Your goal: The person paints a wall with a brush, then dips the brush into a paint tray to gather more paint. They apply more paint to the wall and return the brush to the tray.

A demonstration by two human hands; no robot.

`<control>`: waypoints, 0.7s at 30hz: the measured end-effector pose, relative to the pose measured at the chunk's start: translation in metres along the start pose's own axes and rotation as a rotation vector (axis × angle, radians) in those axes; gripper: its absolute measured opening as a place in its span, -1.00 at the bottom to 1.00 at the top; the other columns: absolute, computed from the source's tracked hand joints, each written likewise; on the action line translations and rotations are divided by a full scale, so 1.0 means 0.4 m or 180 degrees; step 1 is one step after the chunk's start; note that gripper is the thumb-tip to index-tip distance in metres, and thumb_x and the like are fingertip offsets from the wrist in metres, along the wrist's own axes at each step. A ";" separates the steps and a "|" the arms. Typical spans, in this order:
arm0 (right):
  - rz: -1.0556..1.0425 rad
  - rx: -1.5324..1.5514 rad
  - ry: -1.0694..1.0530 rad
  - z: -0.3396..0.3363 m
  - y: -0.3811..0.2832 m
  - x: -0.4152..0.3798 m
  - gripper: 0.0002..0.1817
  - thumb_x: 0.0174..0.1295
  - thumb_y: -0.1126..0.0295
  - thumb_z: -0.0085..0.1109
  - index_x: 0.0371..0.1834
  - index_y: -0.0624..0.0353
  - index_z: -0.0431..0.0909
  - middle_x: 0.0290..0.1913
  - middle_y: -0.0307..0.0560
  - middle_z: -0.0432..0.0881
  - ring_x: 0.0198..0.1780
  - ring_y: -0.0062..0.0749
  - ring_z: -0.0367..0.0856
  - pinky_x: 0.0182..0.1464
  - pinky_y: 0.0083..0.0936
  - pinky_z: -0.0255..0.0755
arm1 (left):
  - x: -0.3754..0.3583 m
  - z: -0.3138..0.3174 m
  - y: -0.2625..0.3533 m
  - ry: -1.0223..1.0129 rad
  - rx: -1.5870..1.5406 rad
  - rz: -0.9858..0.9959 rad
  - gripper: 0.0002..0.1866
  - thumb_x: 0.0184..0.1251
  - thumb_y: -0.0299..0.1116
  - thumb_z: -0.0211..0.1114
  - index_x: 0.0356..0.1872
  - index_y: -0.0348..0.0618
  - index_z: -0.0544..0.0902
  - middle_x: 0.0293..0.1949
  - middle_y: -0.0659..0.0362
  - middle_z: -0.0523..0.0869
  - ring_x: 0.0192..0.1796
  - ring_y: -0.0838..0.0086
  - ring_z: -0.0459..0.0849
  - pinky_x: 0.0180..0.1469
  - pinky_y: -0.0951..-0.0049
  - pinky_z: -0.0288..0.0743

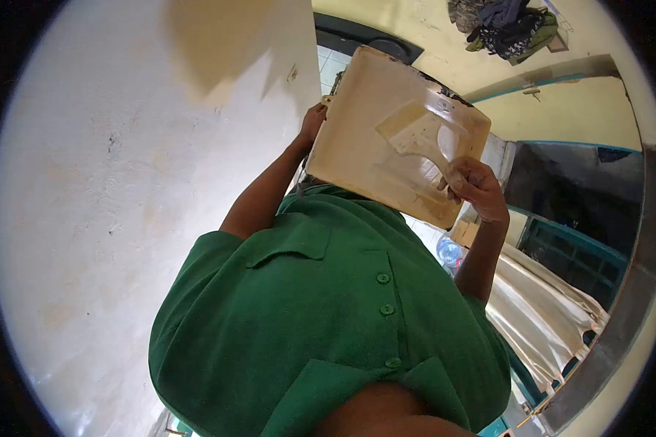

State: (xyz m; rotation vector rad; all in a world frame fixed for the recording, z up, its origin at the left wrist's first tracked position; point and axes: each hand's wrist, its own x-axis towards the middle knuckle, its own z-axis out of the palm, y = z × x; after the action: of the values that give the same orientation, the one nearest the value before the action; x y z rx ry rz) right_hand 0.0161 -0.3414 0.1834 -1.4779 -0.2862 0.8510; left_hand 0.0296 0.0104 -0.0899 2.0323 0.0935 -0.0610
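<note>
My left hand [313, 122] is closed on the left edge of a cream, paint-stained tray [357, 109], with some of its fingers hidden behind the rim. The tray is held up in front of my chest, tilted, with dark chipped patches along its far edge. My right hand [477, 188] grips the handle of a wide flat paintbrush [408, 131]. The brush head lies over the inside of the tray and is coated in cream paint. A bright wet-looking patch shows beside the handle.
A whitish wall [124, 182] with small pits stands close on the left. Clothes [506, 29] hang on the yellow wall at upper right. On the right are a dark window [576, 189] and a pale curtain [532, 313]. A clear plastic bottle [449, 250] stands low beyond my right arm.
</note>
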 end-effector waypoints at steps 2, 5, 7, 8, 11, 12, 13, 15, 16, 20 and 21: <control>0.0050 0.0003 0.0203 0.017 -0.006 -0.016 -0.52 0.11 0.24 0.18 0.06 0.27 0.38 -0.32 -0.11 0.57 -0.46 -0.61 0.48 -0.45 -0.69 0.35 | -0.014 -0.020 0.046 -0.0008 0.0324 0.0258 -0.66 0.22 -0.24 0.03 -0.11 -0.28 0.55 -0.20 -0.05 0.63 -0.20 0.21 0.62 -0.16 0.35 0.48; 0.0080 0.0161 0.0355 -0.010 0.051 -0.020 -0.42 0.14 0.28 0.12 0.22 0.28 0.24 -0.30 -0.17 0.54 -0.48 -0.67 0.40 -0.47 -0.74 0.27 | -0.016 -0.016 0.056 -0.0111 -0.1079 -0.0750 -0.65 0.29 -0.22 0.01 -0.09 -0.27 0.56 -0.26 0.06 0.67 -0.27 0.39 0.62 -0.18 0.43 0.47; 0.0096 0.0519 0.0426 -0.016 0.100 -0.016 -0.41 0.16 0.31 0.09 0.25 0.28 0.21 -0.30 -0.20 0.52 -0.49 -0.69 0.35 -0.49 -0.78 0.22 | -0.025 -0.024 0.095 -0.0033 -0.1203 -0.0761 -0.64 0.32 -0.20 -0.01 -0.10 -0.27 0.56 -0.30 0.13 0.67 -0.30 0.48 0.60 -0.21 0.47 0.46; 0.0106 0.0791 0.0476 -0.008 0.112 -0.009 -0.43 0.16 0.32 0.07 0.25 0.28 0.22 -0.31 -0.21 0.51 -0.48 -0.70 0.34 -0.50 -0.79 0.19 | -0.029 -0.028 0.115 0.0017 -0.1266 -0.0766 -0.64 0.34 -0.19 -0.02 -0.10 -0.27 0.56 -0.31 0.16 0.67 -0.32 0.52 0.58 -0.22 0.49 0.45; 0.0274 0.1051 0.0961 0.005 0.141 0.013 -0.53 0.15 0.38 0.05 0.16 0.28 0.35 -0.41 -0.30 0.46 -0.52 -0.74 0.29 -0.54 -0.82 0.14 | -0.032 -0.031 0.128 0.0070 -0.1381 -0.0876 -0.65 0.33 -0.20 -0.02 -0.10 -0.28 0.56 -0.30 0.13 0.67 -0.30 0.50 0.60 -0.20 0.47 0.45; 0.0310 0.0999 0.1166 0.003 0.161 0.020 -0.56 0.16 0.39 0.04 0.13 0.28 0.38 -0.44 -0.32 0.45 -0.54 -0.75 0.28 -0.56 -0.82 0.13 | -0.029 -0.031 0.116 0.0054 -0.1311 -0.0770 -0.65 0.33 -0.20 -0.02 -0.11 -0.28 0.56 -0.29 0.13 0.67 -0.29 0.50 0.60 -0.20 0.47 0.45; 0.0353 0.0947 0.1375 0.004 0.173 0.024 -0.59 0.17 0.40 0.04 0.10 0.28 0.41 -0.47 -0.34 0.44 -0.56 -0.76 0.27 -0.58 -0.82 0.12 | -0.029 -0.026 0.096 0.0031 -0.1243 -0.0669 -0.65 0.33 -0.20 -0.02 -0.11 -0.28 0.56 -0.28 0.12 0.67 -0.29 0.50 0.60 -0.19 0.47 0.45; 0.0293 0.1033 0.1507 0.013 0.181 0.034 -0.71 0.18 0.39 0.04 -0.05 0.26 0.46 -0.53 -0.35 0.41 -0.61 -0.76 0.24 -0.64 -0.82 0.08 | -0.023 -0.018 0.062 0.0031 -0.0857 -0.0244 -0.64 0.33 -0.20 -0.02 -0.12 -0.28 0.56 -0.27 0.13 0.67 -0.28 0.51 0.60 -0.19 0.47 0.44; 0.0268 0.1080 0.1583 0.018 0.185 0.035 -0.77 0.19 0.38 0.04 -0.13 0.24 0.49 -0.55 -0.36 0.39 -0.64 -0.76 0.22 -0.67 -0.82 0.06 | -0.019 -0.015 0.042 0.0046 -0.0539 0.0075 -0.64 0.33 -0.20 -0.02 -0.12 -0.29 0.56 -0.27 0.14 0.67 -0.28 0.52 0.60 -0.19 0.48 0.44; 0.0067 0.2017 0.1157 0.002 0.251 0.044 -0.86 0.22 0.33 0.05 -0.36 0.17 0.43 -0.58 -0.31 0.40 -0.70 -0.75 0.22 -0.72 -0.80 0.01 | -0.016 -0.001 0.006 -0.0019 -0.1003 -0.0126 -0.65 0.31 -0.21 -0.01 -0.12 -0.28 0.56 -0.25 0.10 0.66 -0.26 0.45 0.60 -0.18 0.44 0.44; 0.0022 0.2090 0.1129 0.017 0.247 0.053 -0.85 0.22 0.32 0.05 -0.39 0.15 0.41 -0.59 -0.30 0.39 -0.71 -0.74 0.21 -0.73 -0.79 0.02 | -0.017 0.001 0.013 -0.0054 -0.1205 -0.0312 -0.65 0.30 -0.21 -0.01 -0.12 -0.28 0.56 -0.25 0.08 0.66 -0.25 0.42 0.60 -0.17 0.43 0.44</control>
State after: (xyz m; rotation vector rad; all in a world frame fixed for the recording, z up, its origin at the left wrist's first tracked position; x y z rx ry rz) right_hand -0.0056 -0.3348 0.0846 -0.9805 0.2489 0.5904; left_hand 0.0235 0.0074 -0.0850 1.6483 0.1803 -0.1133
